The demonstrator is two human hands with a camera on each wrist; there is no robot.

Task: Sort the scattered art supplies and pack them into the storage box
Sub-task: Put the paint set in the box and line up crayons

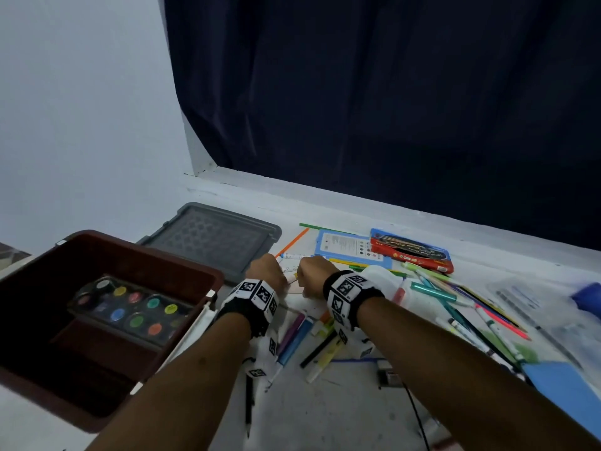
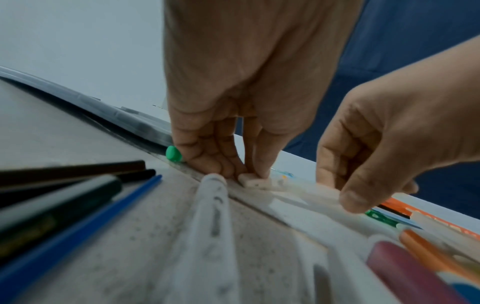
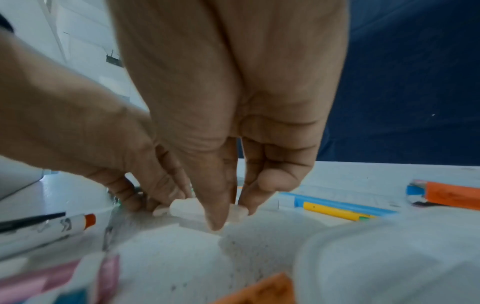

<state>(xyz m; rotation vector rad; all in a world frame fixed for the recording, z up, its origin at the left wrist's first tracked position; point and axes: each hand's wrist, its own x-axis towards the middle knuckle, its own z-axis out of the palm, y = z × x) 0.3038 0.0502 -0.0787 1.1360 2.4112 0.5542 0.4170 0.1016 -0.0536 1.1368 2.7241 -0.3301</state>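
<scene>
While both pinching, left hand and right hand fingers on small pale eraser (blocky, matte).

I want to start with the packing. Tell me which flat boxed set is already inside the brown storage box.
The watercolour palette, with round colour pans, lies inside the brown storage box. The red pencil box lies outside on the table.

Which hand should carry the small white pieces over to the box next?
Left, probably. The left hand already pinches a white piece, and the box sits on its side. The right hand, also on the pieces, would have to cross over it.
</scene>
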